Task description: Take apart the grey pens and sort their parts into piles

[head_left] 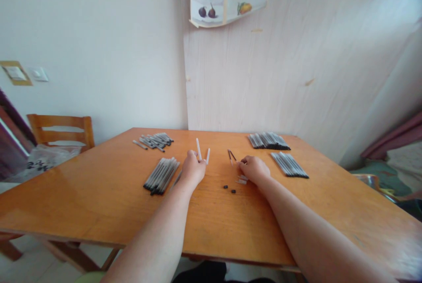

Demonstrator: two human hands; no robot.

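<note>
My left hand (pixel 193 169) is closed on two thin white tubes (pixel 199 149) that stick up from its fingers, resting on the orange wooden table (pixel 99 204). My right hand (pixel 253 168) is closed in a pinch on two thin dark refills (pixel 231 156) that point up and left. Two small black caps (pixel 229 188) and a small clear piece (pixel 241 181) lie on the table between the hands, close to the right wrist.
Bundles of grey-black pens lie around: one (pixel 161 175) left of my left hand, a looser one (pixel 154 140) behind it, two at the right (pixel 268 140) (pixel 289 165). A wooden chair (pixel 61 131) stands at the left. Walls close the table's far side.
</note>
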